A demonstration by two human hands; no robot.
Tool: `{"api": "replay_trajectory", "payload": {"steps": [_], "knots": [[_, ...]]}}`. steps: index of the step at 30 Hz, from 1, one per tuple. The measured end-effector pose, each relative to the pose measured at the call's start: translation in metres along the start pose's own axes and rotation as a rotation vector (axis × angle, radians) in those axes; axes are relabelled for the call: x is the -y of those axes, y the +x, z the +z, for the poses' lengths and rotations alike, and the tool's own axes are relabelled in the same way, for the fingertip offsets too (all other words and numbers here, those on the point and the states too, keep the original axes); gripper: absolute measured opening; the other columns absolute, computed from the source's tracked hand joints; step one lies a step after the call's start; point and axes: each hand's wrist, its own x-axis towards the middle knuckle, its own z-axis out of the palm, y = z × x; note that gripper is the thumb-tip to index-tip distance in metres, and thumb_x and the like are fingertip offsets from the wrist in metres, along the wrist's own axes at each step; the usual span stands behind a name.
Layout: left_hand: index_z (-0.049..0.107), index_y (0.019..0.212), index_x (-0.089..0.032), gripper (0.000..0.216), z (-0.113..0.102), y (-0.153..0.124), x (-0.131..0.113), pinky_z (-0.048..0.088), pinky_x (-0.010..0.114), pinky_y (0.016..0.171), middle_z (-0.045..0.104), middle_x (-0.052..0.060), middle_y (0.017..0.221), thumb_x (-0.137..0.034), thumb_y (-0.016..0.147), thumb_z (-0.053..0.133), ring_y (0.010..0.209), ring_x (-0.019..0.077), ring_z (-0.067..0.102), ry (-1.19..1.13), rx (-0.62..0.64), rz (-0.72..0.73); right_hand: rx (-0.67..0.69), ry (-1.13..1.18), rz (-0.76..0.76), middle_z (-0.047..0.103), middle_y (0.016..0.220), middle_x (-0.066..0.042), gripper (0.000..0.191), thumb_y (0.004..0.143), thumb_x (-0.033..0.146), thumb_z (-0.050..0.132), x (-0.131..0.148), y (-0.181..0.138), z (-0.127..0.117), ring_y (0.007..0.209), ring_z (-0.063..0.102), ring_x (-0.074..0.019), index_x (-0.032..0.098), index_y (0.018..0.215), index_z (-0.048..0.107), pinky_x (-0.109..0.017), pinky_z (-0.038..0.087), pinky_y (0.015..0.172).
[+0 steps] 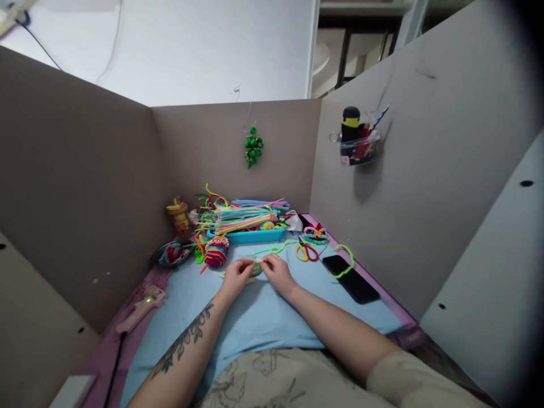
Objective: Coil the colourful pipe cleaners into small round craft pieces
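Note:
Above the light blue cloth [187, 317], my left hand [237, 274] and my right hand [277, 270] meet in a pinch. Between their fingertips is a pale, thin pipe cleaner [257, 261]; its exact shape is too small to make out. Just below the fingers shows a green curved piece [256, 272], partly covered by my left hand. A light green pipe cleaner [284, 245] lies on the cloth beyond my right hand. Close by are scissors [306, 253] with one yellow and one red handle. To the left of my hands stands a striped, multicoloured bundle [216, 253].
A blue tray [255, 236] piled with pipe cleaners [246, 218] stands at the back. On the right lies a black phone [352, 280], with a green pipe cleaner across it. A pink glue gun [142, 310] and a dark bowl [159, 256] are left. Grey panels enclose the desk.

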Motion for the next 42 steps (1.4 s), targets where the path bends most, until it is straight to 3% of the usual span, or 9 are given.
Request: {"api": "replay_trajectory", "payload": {"steps": [13, 23, 34, 39, 42], "knots": [[0.07, 0.082, -0.011, 0.025, 0.002, 0.001, 0.001, 0.047, 0.026, 0.062, 0.07, 0.007, 0.074, -0.033, 0.073, 0.06, 0.068, 0.019, 0.062, -0.001, 0.004, -0.023, -0.024, -0.02, -0.009, 0.052, 0.066, 0.0, 0.014, 0.079, 0.022, 0.055, 0.002, 0.0, -0.001, 0.066, 0.049, -0.0137, 0.018, 0.066, 0.057, -0.023, 0.036, 0.057], [0.068, 0.085, -0.011, 0.031, 0.006, 0.0, 0.003, 0.05, 0.029, 0.066, 0.069, 0.007, 0.079, -0.038, 0.07, 0.064, 0.072, 0.0194, 0.063, -0.161, 0.038, -0.043, -0.042, -0.025, -0.009, 0.049, 0.064, 0.001, 0.012, 0.074, 0.015, 0.054, 0.003, 0.0, -0.001, 0.064, 0.046, -0.0134, 0.018, 0.063, 0.055, -0.023, 0.034, 0.057], [0.064, 0.078, -0.011, 0.026, 0.009, -0.003, -0.007, 0.048, 0.025, 0.057, 0.067, 0.004, 0.067, -0.035, 0.069, 0.066, 0.064, 0.0169, 0.063, -0.112, -0.068, -0.046, -0.042, -0.049, -0.008, 0.044, 0.064, 0.002, 0.015, 0.07, 0.011, 0.053, 0.007, -0.002, 0.005, 0.062, 0.042, -0.013, 0.019, 0.059, 0.045, -0.023, 0.032, 0.056], [0.064, 0.076, -0.014, 0.018, 0.007, -0.005, -0.01, 0.049, 0.026, 0.063, 0.066, 0.005, 0.071, -0.031, 0.072, 0.064, 0.069, 0.0169, 0.062, -0.031, -0.028, 0.072, 0.048, 0.017, -0.02, 0.051, 0.069, 0.0, 0.005, 0.07, 0.013, 0.055, 0.005, -0.002, 0.004, 0.066, 0.047, -0.0138, 0.018, 0.072, 0.056, -0.023, 0.037, 0.058], [0.065, 0.076, -0.015, 0.013, 0.003, -0.005, -0.014, 0.049, 0.027, 0.066, 0.066, 0.005, 0.075, -0.027, 0.074, 0.061, 0.071, 0.0162, 0.061, 0.027, -0.013, 0.135, 0.168, 0.084, -0.08, 0.056, 0.076, -0.002, 0.014, 0.078, 0.017, 0.053, 0.007, -0.002, -0.001, 0.069, 0.051, -0.0143, 0.019, 0.088, 0.063, -0.024, 0.04, 0.062]]}}
